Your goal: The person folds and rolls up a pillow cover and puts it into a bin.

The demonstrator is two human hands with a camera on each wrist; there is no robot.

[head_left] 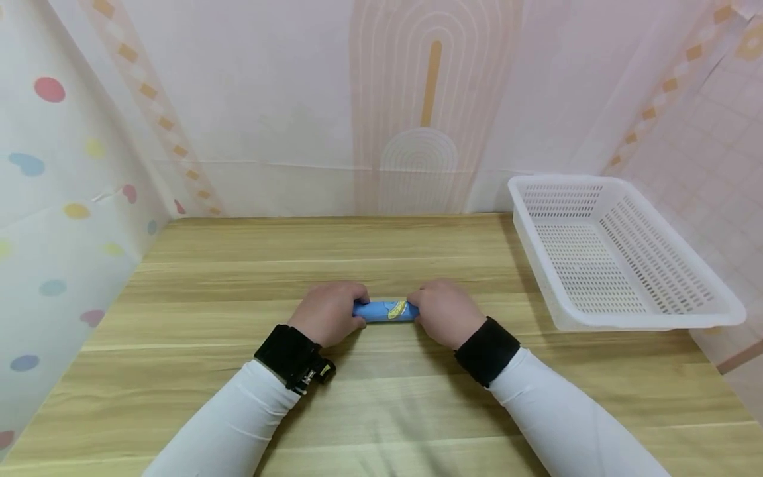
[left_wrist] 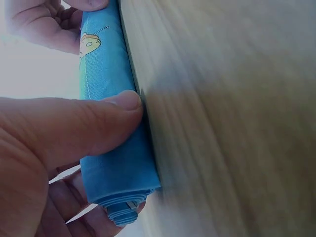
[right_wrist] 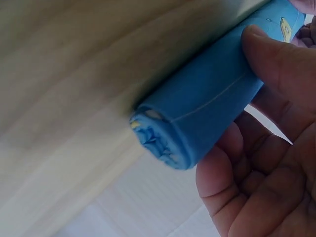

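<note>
A rolled-up blue cloth [head_left: 381, 311] with a yellow cartoon print lies crosswise on the wooden table. At its left end my left hand [head_left: 330, 313] grips it, thumb on the near side and fingers on the far side. My right hand [head_left: 448, 313] holds the other end in the same way. The left wrist view shows the thumb [left_wrist: 113, 116] pressing on the roll, with thin layers spiralling at its end. In the right wrist view, the blue roll [right_wrist: 207, 94] has a pale stitched line, and its bunched end sticks out past the fingers.
On the right of the table stands a white perforated plastic basket [head_left: 563, 285]. Printed cloth walls [head_left: 268, 132] rise behind the wooden table [head_left: 238, 252] and at both sides. Black bands [head_left: 487, 351] circle both wrists over white sleeves.
</note>
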